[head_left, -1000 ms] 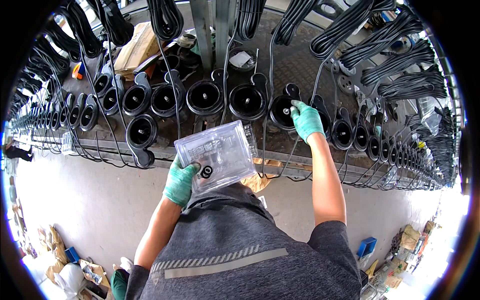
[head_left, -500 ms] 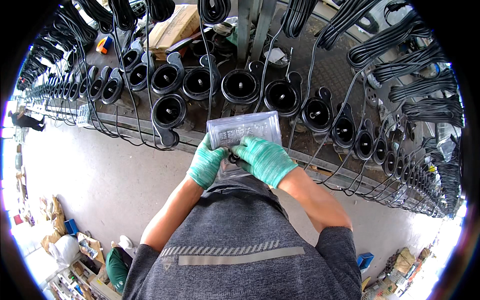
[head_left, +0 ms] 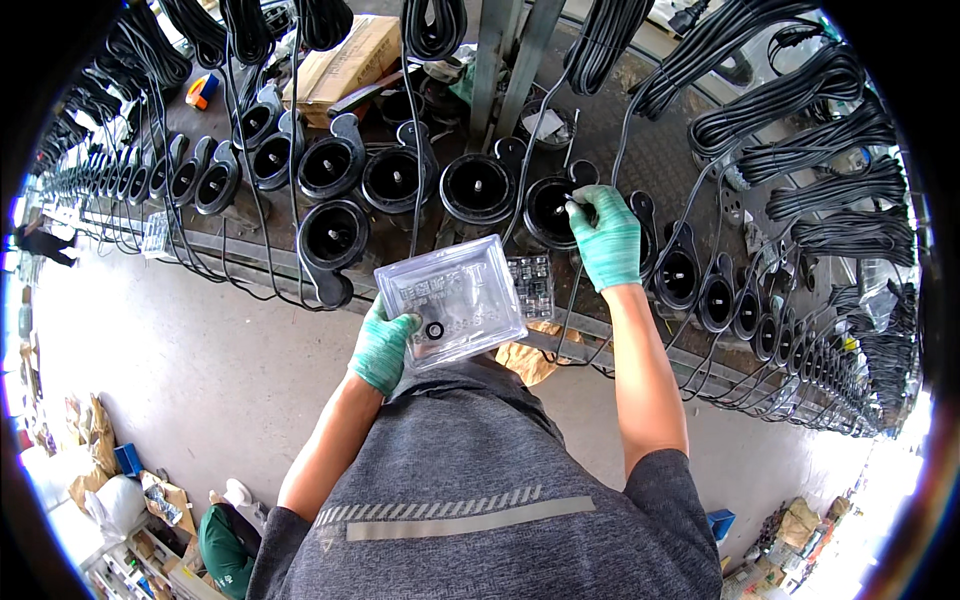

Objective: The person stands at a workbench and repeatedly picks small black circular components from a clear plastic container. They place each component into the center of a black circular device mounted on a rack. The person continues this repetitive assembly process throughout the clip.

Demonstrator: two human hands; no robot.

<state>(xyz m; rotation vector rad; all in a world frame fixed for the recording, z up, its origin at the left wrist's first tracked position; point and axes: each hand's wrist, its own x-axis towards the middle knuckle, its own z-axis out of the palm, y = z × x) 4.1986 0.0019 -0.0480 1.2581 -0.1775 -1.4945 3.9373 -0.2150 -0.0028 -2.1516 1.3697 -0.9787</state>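
My left hand, in a green knit glove, grips the lower left corner of a clear plastic tray, thumb over its rim. A small black ring lies in the tray near that thumb. My right hand, gloved alike, reaches over a round black pump-like housing with a metal shaft in its middle. Its fingers are pinched together beside the shaft; something small and dark shows at the fingertips, too little to name. Another such housing stands just left of it.
Similar housings run along the bench both ways, with coiled black cables hanging above and cords dangling past the edge. A compartmented case of small metal parts sits beside the tray. Behind are a metal post and a cardboard box.
My right hand has left the tray and moved up and right to the housing. My left hand has shifted slightly left and down with the tray, uncovering the black ring.
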